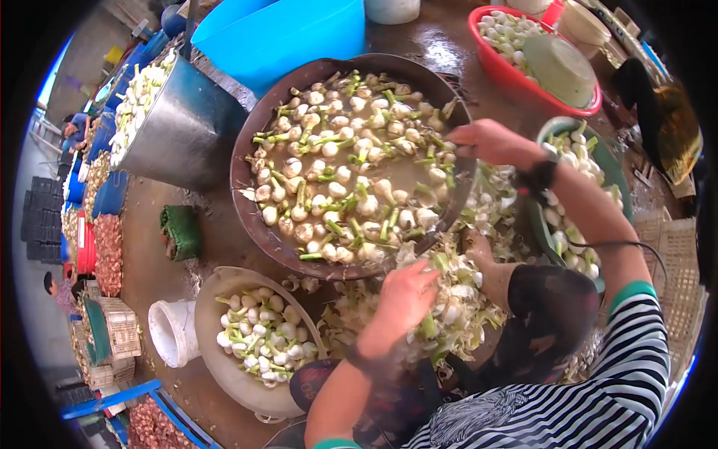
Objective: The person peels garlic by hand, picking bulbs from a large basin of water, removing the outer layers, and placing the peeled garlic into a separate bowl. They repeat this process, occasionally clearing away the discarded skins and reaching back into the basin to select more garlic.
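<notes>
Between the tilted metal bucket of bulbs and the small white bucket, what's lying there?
In the head view, a green bundle lies on the floor between the metal bucket and the white bucket.

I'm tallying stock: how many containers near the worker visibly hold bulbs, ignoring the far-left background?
5: brown pan, in front; beige basin, lower left; green basin, right; red tub, upper right; metal bucket, upper left. Others may be hidden; I can't see fully into the blue tub.
</notes>
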The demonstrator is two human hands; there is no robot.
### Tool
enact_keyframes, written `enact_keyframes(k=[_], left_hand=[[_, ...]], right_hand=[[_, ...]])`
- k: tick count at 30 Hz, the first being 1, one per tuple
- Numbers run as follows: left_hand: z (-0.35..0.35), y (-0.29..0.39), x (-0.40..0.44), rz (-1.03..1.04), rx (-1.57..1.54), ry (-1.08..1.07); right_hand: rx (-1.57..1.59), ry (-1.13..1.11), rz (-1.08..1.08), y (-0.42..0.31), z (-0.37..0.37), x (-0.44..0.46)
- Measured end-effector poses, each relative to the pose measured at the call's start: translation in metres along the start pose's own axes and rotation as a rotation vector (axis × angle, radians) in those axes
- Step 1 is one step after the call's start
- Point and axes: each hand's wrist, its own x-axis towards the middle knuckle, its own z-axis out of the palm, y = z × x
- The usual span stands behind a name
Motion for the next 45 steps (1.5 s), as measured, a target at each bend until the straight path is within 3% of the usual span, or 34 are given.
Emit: enact_keyframes(k=[3, 8, 12, 14, 15, 16, 18, 19, 22, 24, 25, 26, 27, 30, 32, 34, 36, 38, 41, 44, 45], left_hand=[[-0.001, -0.007, 0.004, 0.004, -0.124, 0.171], [-0.019, -0.011, 0.001, -0.104, -0.028, 0.152], [-0.025, -0.010, -0.003, -0.125, 0.006, 0.119], [-0.025, -0.008, -0.005, -0.167, -0.006, 0.083], [-0.030, -0.006, -0.005, -0.192, 0.017, 0.000], [-0.033, -0.005, -0.002, -0.188, 0.023, 0.031], [-0.034, -0.004, 0.002, -0.187, 0.038, 0.094], [-0.034, -0.006, 0.001, -0.144, 0.114, 0.117], [-0.036, -0.011, -0.007, -0.152, 0.128, 0.111], [-0.035, -0.018, -0.013, -0.169, 0.080, 0.148], [-0.034, -0.016, -0.015, -0.157, 0.047, 0.183], [-0.035, -0.014, -0.012, -0.197, -0.072, 0.269], [-0.039, -0.012, -0.009, -0.232, -0.190, 0.349], [-0.052, -0.012, 0.001, -0.251, -0.470, 0.583], [-0.055, -0.015, 0.007, -0.287, -0.664, 0.747], [-0.059, -0.018, 0.012, -0.184, -0.740, 0.825], [-0.068, -0.018, 0.012, -0.188, -1.005, 0.671], [-0.075, -0.004, 0.009, -0.250, -1.169, 0.686], [-0.068, -0.006, 0.010, -0.109, -0.803, 0.904], [-0.065, 0.007, 0.007, 0.007, -0.078, 1.086], [-0.066, 0.011, 0.004, -0.021, -0.186, 1.063]], right_hand=[[-0.082, -0.012, -0.040, -0.032, 0.055, 0.105], [-0.122, -0.005, -0.046, -0.031, 0.129, 0.218], [-0.156, 0.063, -0.065, -0.031, 0.154, 0.260], [-0.087, -0.011, 0.000, -0.031, 0.158, 0.274], [-0.012, 0.067, -0.133, -0.028, 0.163, 0.275], [-0.111, -0.028, -0.011, -0.028, 0.171, 0.283], [-0.197, 0.069, -0.014, -0.023, 0.190, 0.282], [-0.319, 0.250, -0.069, -0.024, 0.203, 0.272], [-0.285, -0.082, 0.348, -0.025, 0.198, 0.264], [-0.170, -0.088, 0.406, -0.015, 0.187, 0.260], [-0.305, 0.003, -0.044, 0.017, 0.180, 0.254], [0.124, 0.217, 0.040, -0.004, 0.160, 0.230], [0.238, 0.094, 0.087, -0.022, 0.135, 0.213], [0.617, -0.050, -0.034, -0.071, 0.086, 0.156], [0.723, -0.116, -0.115, -0.102, 0.069, 0.125], [0.673, -0.157, -0.239, -0.130, 0.057, 0.103], [0.579, -0.243, -0.249, -0.161, 0.041, 0.077], [0.931, -0.062, -0.154, -0.176, 0.054, 0.058], [1.024, 0.196, -0.012, -0.212, 0.069, 0.031], [0.950, 0.522, -0.103, -0.214, 0.121, 0.030], [0.948, 0.530, 0.013, -0.233, 0.111, 0.023]])
